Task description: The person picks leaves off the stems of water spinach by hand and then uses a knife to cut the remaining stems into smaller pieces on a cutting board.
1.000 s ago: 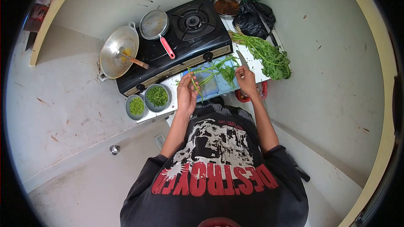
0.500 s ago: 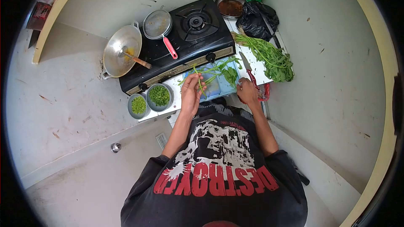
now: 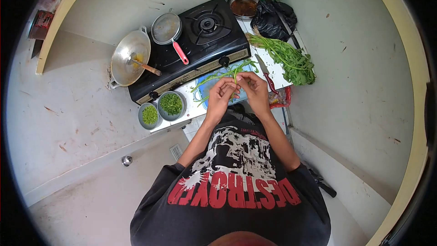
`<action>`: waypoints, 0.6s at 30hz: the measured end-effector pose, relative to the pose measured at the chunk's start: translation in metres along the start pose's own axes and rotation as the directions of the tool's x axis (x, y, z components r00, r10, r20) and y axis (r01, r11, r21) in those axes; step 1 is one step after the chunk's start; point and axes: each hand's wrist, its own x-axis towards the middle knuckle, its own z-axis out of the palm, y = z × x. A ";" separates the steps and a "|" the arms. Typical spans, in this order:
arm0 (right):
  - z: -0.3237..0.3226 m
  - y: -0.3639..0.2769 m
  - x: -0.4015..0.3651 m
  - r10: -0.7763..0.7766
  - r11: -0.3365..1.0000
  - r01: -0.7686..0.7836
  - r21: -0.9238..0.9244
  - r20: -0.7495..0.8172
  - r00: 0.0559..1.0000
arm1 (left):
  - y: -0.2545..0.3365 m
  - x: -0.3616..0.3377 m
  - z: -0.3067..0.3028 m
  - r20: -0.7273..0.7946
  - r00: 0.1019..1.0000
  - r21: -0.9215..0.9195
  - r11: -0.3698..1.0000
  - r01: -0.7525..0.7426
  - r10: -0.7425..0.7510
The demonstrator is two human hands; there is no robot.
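Above the light-blue cutting board (image 3: pixel 203 92), my left hand (image 3: pixel 222 94) and my right hand (image 3: pixel 256 94) meet fingertip to fingertip. Both are closed on a thin green stem (image 3: pixel 235 80), pinched between thumbs and fingers. More leafy stems (image 3: pixel 218 74) lie across the board behind my hands. To the right of the board rests a knife (image 3: pixel 265 74) with a dark red handle, its blade pointing away from me. Beyond it lies a large bunch of leafy greens (image 3: pixel 293 66), roots toward the back.
A black gas stove (image 3: pixel 191 70) holds a wok (image 3: pixel 125 70) with a wooden-handled ladle and a red-handled strainer (image 3: pixel 166 28). Two bowls of chopped greens (image 3: pixel 171 104) stand front left. A red bag (image 3: pixel 286 98), black plastic bag (image 3: pixel 273 20) and pan (image 3: pixel 243 5) are rightward.
My right hand has come left from beside the red bag to meet my left hand at the stem. My left hand has shifted slightly right.
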 end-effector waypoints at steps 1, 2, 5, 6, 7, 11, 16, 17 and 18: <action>-0.001 0.000 -0.002 0.021 0.999 -0.021 0.024 -0.009 1.000 | 0.001 -0.002 0.002 -0.018 1.000 0.005 1.000 0.021 -0.021; -0.002 0.001 -0.002 0.014 1.000 -0.014 0.020 -0.005 1.000 | 0.003 -0.002 0.004 -0.034 0.999 0.009 0.999 0.037 -0.037; -0.002 0.004 -0.006 -0.026 0.999 0.026 -0.025 -0.005 1.000 | 0.001 -0.002 0.004 -0.079 0.995 0.008 0.998 0.062 -0.061; 0.000 0.001 -0.009 -0.055 0.996 0.054 -0.065 -0.013 0.998 | 0.000 -0.003 0.002 -0.093 0.994 0.005 0.998 0.066 -0.065; 0.002 -0.002 -0.011 -0.085 0.991 0.082 -0.105 -0.019 0.996 | -0.001 -0.004 0.002 -0.104 0.991 -0.021 0.996 0.082 -0.084; 0.003 -0.007 -0.016 -0.271 0.907 0.266 -0.326 0.033 0.962 | -0.002 -0.006 0.002 -0.114 0.973 -0.204 0.963 0.174 -0.200; 0.001 -0.011 -0.021 -0.377 0.832 0.396 -0.389 0.128 0.917 | 0.001 -0.009 0.004 -0.108 0.927 -0.411 0.865 0.288 -0.360; 0.000 -0.011 -0.022 -0.373 0.833 0.401 -0.381 0.148 0.916 | -0.004 -0.006 0.000 -0.120 0.918 -0.451 0.845 0.288 -0.377; 0.000 -0.010 -0.024 -0.365 0.836 0.403 -0.373 0.171 0.915 | -0.005 -0.006 -0.003 -0.134 0.908 -0.493 0.822 0.287 -0.397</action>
